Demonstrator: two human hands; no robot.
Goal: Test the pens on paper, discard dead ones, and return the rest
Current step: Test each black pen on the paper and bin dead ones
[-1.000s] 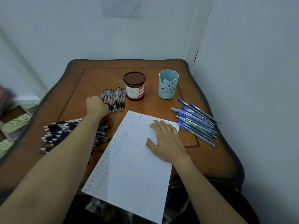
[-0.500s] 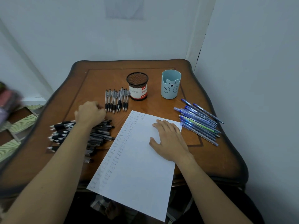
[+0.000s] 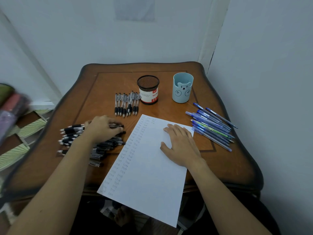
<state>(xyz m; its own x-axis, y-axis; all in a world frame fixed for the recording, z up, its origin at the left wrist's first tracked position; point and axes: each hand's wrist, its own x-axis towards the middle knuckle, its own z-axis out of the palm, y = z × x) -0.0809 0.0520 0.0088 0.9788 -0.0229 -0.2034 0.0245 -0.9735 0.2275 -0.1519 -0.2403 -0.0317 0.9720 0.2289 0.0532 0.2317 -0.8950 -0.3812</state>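
Head view: the table (image 3: 228, 167) carries the paper (image 3: 149, 167), near edge overhanging; if the right hand (image 3: 182, 146), flat and holding nothing, lifts, the sheet may slide off. The black pen pile (image 3: 71, 133) lies left of it. The left hand (image 3: 101, 129) curls over the pile; whether it holds 1 pen cannot be told. Careless raking could roll pens into the far row (image 3: 126, 104).

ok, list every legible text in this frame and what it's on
"Ball Pe": label on the black mesh pen holder, cut off by the curve.
"test": handwritten repeatedly in columns down the left side of the paper.
Too small to read: that label's fine print and red logo, print on the blue pens.
No text on the bear cup, only a face.
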